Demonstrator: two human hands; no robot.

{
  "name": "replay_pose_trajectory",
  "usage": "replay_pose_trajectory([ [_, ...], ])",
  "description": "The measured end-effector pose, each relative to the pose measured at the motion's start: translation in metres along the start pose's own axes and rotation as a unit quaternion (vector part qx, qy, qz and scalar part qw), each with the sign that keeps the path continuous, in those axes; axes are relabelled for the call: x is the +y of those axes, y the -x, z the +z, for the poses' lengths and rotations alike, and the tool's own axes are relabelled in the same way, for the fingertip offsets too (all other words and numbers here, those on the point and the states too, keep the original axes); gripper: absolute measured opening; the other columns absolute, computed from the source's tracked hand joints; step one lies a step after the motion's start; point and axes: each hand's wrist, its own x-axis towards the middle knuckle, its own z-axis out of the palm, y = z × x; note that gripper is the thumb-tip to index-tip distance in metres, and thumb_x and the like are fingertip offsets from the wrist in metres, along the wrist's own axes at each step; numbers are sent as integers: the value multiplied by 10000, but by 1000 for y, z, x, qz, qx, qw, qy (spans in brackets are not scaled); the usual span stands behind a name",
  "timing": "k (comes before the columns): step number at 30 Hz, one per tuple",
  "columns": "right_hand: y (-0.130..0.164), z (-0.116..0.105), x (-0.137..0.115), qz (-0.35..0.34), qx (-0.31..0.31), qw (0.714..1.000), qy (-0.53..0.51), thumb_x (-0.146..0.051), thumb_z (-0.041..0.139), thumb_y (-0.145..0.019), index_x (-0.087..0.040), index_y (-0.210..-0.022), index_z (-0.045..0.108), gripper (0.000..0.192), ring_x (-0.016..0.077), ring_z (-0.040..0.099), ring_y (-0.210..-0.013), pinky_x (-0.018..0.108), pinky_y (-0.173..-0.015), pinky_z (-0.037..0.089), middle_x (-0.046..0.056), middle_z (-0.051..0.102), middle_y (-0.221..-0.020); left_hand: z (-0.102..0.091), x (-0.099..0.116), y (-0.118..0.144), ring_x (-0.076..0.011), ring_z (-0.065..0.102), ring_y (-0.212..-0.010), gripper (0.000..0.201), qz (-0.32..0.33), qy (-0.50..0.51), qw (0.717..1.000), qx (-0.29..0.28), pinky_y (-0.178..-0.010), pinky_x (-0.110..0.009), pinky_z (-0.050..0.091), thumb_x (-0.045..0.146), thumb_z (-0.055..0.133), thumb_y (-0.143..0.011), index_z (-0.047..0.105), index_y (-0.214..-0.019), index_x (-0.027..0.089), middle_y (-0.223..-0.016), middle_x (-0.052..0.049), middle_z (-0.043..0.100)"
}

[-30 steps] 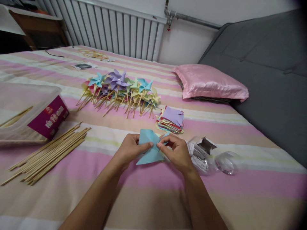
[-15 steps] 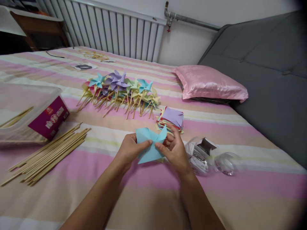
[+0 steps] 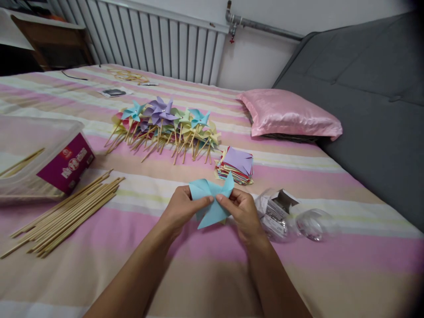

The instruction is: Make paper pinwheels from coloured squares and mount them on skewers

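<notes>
Left hand (image 3: 177, 206): thumb nearly closed against the fingers, pinching the blue paper (image 3: 213, 213) from its left side; the fingertips behind it are hidden.
Right hand (image 3: 243, 210): likewise nearly closed, thumb tip on the middle of the sheet, just beside the other thumb; its fingers are partly hidden.
Blue paper: one piece, between both sets of fingers, points jutting out around the thumbs.
Folding: best judged done by overlapping the tips squarely at the centre, pinning them under one thumb, and curling rather than creasing.
Pinwheels (image 3: 163, 112): beyond the fingertips, one heap; two blue ones show clearly, the rest overlap too much to count.
Paper stack (image 3: 238, 161): one, just past the right fingers; layers uncountable.
Sticks (image 3: 73, 212): one loose bundle left of the left fingers, over a dozen.
Tub (image 3: 62, 170): one, farther left.
Carton (image 3: 276, 208): one, right of the right fingers, near one clear round container (image 3: 313, 226).
</notes>
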Motion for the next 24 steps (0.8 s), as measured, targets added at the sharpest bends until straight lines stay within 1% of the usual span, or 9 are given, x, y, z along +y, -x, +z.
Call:
replay_pose_trajectory([
  [4,0,-1,-2,1,-1,1000,7,-314,713,-685,-166,-801,688,190,141,613,-616,239,-569,479,19,704,-764,-2,1,1,-134,551,-635,209,-8,-9,999,-32,-613,-235,430,253,748,-595,683,-738,114,-701,-35,661],
  [8,0,-1,-2,3,-6,1000,3,-309,708,-692,-175,-809,688,179,132,607,-607,229,-564,473,11,704,-755,-3,2,0,-102,508,-581,176,6,-5,999,-36,-563,-198,382,280,730,-629,667,-668,120,-619,-3,623],
  [13,-1,0,1,6,-10,1000,-1,-314,711,-693,-173,-845,687,209,143,619,-654,243,-604,486,27,706,-809,-3,-2,-1,-110,532,-610,158,12,23,999,-29,-597,-205,406,265,725,-636,679,-708,133,-660,-3,648],
  [19,0,1,1,5,-11,1000,17,-343,708,-691,-161,-830,675,231,140,606,-629,241,-579,481,23,693,-765,-2,-2,-1,-122,547,-607,153,7,20,1000,-16,-604,-221,421,230,719,-617,690,-724,124,-670,-18,664],
  [24,-1,2,0,-6,-20,999,41,-380,686,-705,-163,-853,645,267,161,613,-682,267,-608,489,41,676,-807,2,1,0,-119,534,-571,118,8,15,1000,25,-579,-223,416,196,714,-582,672,-660,118,-612,-7,640],
])
